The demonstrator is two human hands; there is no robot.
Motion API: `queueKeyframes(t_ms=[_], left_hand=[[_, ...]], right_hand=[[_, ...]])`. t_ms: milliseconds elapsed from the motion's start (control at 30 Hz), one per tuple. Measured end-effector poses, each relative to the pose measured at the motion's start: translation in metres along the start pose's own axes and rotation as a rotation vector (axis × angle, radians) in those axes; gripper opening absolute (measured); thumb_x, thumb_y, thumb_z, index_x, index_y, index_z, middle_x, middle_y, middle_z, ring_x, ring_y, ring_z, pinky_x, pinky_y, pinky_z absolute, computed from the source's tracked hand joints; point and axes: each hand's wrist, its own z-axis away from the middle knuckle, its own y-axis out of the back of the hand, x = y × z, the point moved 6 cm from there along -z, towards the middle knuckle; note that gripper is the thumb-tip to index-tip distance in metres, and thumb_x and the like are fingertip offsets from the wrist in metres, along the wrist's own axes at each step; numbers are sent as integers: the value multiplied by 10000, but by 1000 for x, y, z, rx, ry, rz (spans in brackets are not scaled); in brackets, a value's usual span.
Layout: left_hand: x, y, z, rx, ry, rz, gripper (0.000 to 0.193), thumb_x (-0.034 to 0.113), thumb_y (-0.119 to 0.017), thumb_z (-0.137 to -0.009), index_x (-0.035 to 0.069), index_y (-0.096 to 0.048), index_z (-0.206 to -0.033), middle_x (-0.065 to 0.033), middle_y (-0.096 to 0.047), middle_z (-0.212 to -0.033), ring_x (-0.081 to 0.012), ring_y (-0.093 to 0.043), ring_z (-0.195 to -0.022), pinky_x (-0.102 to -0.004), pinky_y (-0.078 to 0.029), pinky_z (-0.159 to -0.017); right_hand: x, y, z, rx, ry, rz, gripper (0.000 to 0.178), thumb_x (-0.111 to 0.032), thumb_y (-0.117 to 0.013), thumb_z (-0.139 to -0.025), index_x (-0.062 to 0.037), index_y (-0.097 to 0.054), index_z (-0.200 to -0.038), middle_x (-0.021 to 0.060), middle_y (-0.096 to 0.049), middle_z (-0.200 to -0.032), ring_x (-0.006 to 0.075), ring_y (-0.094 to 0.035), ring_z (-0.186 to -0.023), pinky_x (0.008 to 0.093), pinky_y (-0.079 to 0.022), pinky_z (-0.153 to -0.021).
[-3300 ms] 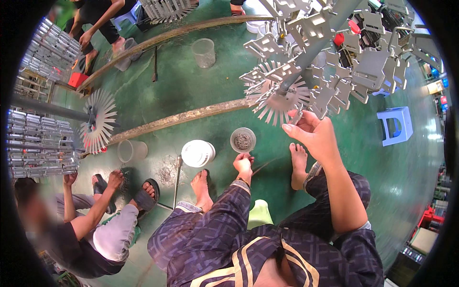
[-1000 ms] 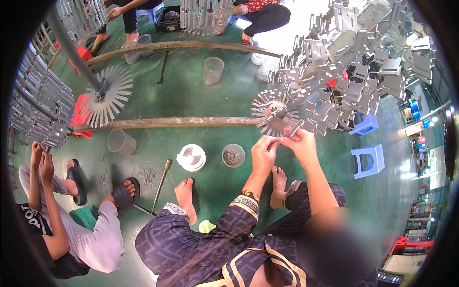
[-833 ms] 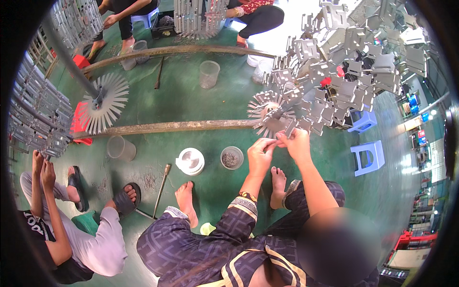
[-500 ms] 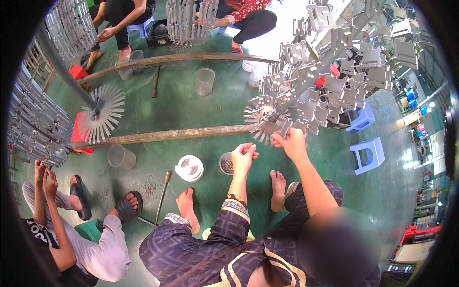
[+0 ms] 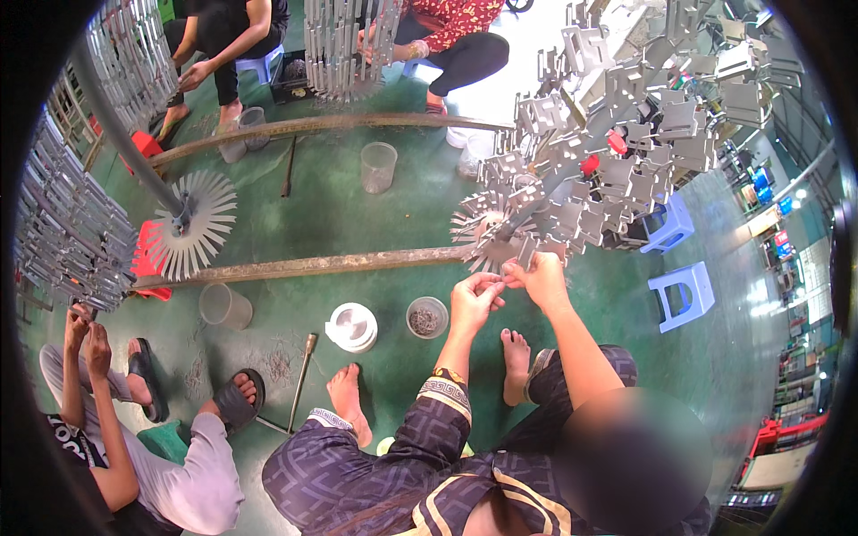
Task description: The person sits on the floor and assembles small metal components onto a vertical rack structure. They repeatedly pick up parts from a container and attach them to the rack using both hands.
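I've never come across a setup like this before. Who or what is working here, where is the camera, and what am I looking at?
There is no machine arm: a person works bare-handed, seen from the left of two wide fisheye cameras worn on the head, so straight edges bend. The left hand and right hand meet, fingertips close together, below a silver metal disc with radiating spokes; whether something small is pinched, I can't tell. Upper right is a cluster of silver, notched metal plates. On the green floor stand a translucent plastic cup of small grey pieces and a round white tub. The hands at far left are a co-worker's.
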Motion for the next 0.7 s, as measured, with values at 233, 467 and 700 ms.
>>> queueKeyframes(t_ms=[233, 467, 700], left_hand=[[-2, -3, -6, -32, 48, -49, 117, 93, -613, -816, 3, -609, -890, -46, -618, -699, -117, -592, -532, -211, -446, -455], [-7, -1, -9, -125, 200, 102, 134, 137, -606, -837, 11, -603, -879, -50, -610, -699, -133, -595, -541, -215, -449, -467], [-8, -1, -8, -158, 234, 114, 128, 150, -606, -839, 24, -602, -864, -43, -610, -694, -131, -593, -545, -210, -447, -474]], right_hand=[[0, 3, 5, 30, -2, -39, 194, -72, -676, -753, 83, -623, -858, 131, -653, -716, 150, -640, -593, 255, -528, -535], [15, 0, -1, -7, 11, -160, 206, -63, -691, -725, 77, -620, -857, 109, -641, -695, 148, -628, -567, 251, -531, -531], [26, -2, -4, 9, -77, 11, 220, -78, -695, -735, 77, -611, -866, 128, -632, -733, 167, -629, -596, 263, -541, -521]])
